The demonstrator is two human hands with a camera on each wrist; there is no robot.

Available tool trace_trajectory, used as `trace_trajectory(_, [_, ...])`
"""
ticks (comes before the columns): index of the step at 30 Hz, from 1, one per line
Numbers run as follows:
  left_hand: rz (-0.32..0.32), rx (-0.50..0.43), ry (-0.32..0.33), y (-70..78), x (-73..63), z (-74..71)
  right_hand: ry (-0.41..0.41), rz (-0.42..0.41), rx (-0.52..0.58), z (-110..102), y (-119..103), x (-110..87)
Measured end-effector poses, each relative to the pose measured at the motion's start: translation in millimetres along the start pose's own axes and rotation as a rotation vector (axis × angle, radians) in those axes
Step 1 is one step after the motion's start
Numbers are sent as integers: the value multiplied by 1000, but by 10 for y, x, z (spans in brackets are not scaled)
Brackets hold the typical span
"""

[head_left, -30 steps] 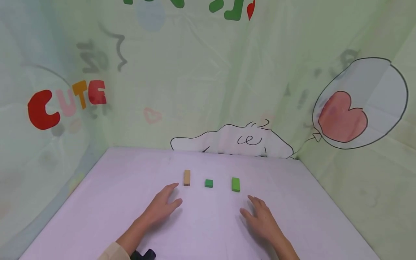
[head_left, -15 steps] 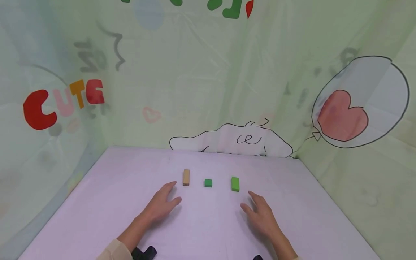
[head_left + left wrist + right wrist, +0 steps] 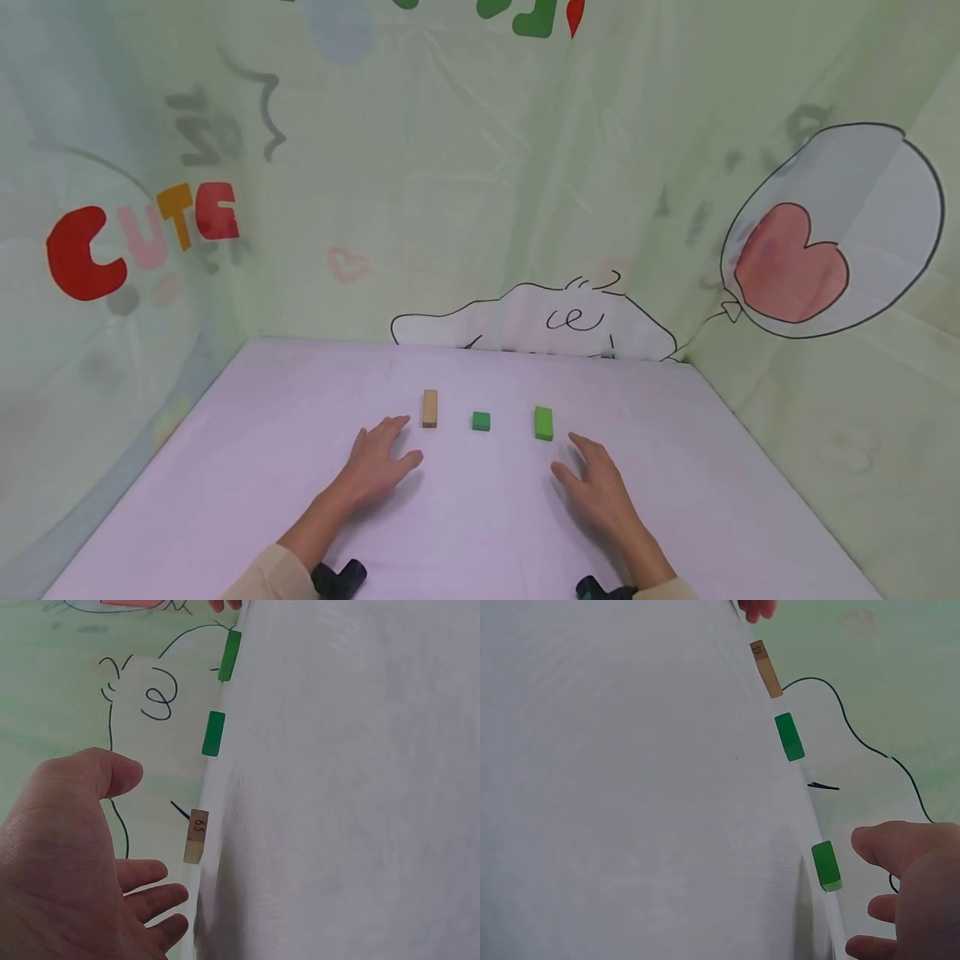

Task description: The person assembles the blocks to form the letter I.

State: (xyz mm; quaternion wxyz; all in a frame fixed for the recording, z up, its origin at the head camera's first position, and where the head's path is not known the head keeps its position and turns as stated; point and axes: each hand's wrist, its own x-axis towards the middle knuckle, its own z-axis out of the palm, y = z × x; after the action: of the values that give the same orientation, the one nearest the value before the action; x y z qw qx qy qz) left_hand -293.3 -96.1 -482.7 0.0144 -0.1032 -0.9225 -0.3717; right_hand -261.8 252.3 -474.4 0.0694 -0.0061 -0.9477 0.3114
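Note:
Three small blocks lie apart in a row on the table: a tan wooden block (image 3: 430, 409) at the left, a dark green block (image 3: 481, 422) in the middle and a light green block (image 3: 543, 423) at the right. My left hand (image 3: 375, 467) hovers just left of and nearer than the wooden block, fingers spread and holding nothing. Close to the light green block, on its near right side, my right hand (image 3: 600, 487) is held with fingers apart and nothing between them. In the left wrist view the wooden block (image 3: 196, 836) shows dark markings on its end.
The table (image 3: 480, 525) has a pale lilac cloth. Curtains with printed drawings, among them a balloon (image 3: 832, 233), stand at the back and both sides. Black wrist mounts (image 3: 341, 579) show below the hands near the front edge.
My right hand has moved slightly forward, away from me. The left hand has shifted a little and its fingers have spread more. The blocks have stayed in place on the table.

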Motion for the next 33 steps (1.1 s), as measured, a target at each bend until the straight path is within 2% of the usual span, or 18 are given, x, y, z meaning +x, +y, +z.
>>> trace_trajectory(11, [-41, 50, 6, -13, 93, 21, 17, 11, -17, 53, 18, 77])
trace_trajectory(21, [-22, 158, -41, 23, 133, 76, 32, 26, -51, 104, 18, 132])
trace_trajectory(33, [-23, 152, -31, 18, 174, 84, 48, 19, -46, 153, 17, 201])
